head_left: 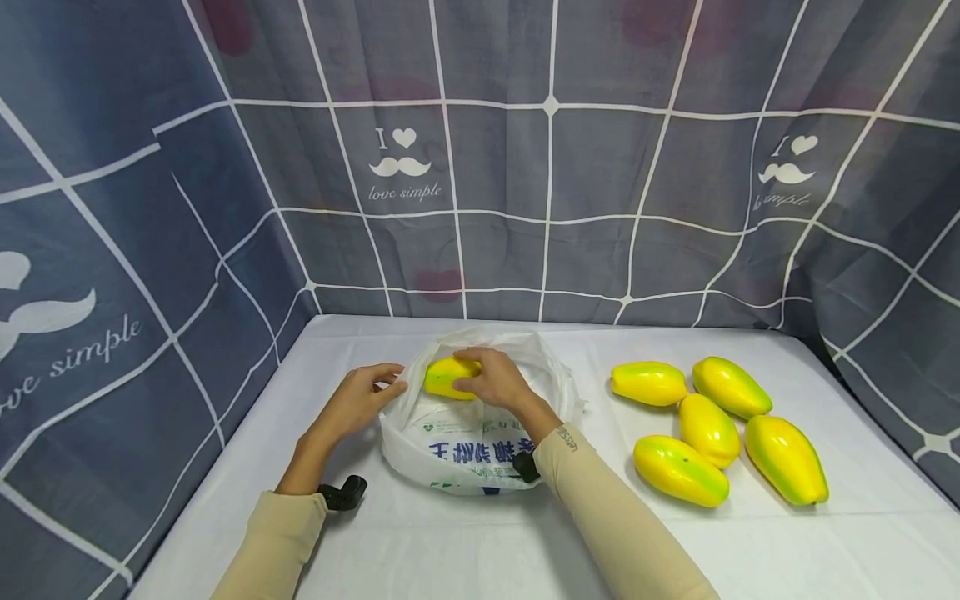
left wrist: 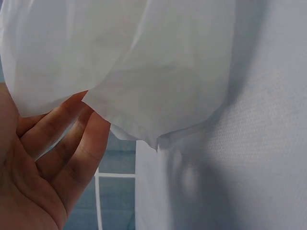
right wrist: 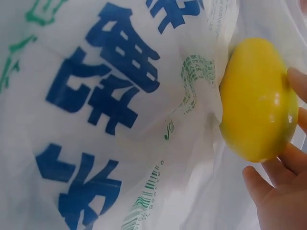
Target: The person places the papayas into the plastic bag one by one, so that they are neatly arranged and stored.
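Note:
A white plastic bag [head_left: 472,479] with blue and green print lies on the table with its mouth spread wide. At its left rim, my left hand [head_left: 367,398] holds the thin film between thumb and fingers; in the left wrist view the film [left wrist: 158,96] hides some fingertips. My right hand [head_left: 495,382] reaches inside the mouth and grips a yellow-green papaya [head_left: 444,377] near the bag's far left side. The right wrist view shows this papaya [right wrist: 256,100] against the printed film, with fingers [right wrist: 283,177] around its end.
Several more papayas, including a front one [head_left: 681,471] and a back one [head_left: 731,387], lie grouped on the white table [head_left: 600,533] to the right of the bag. A dark grid-patterned curtain [head_left: 495,167] hangs behind the table and along both sides.

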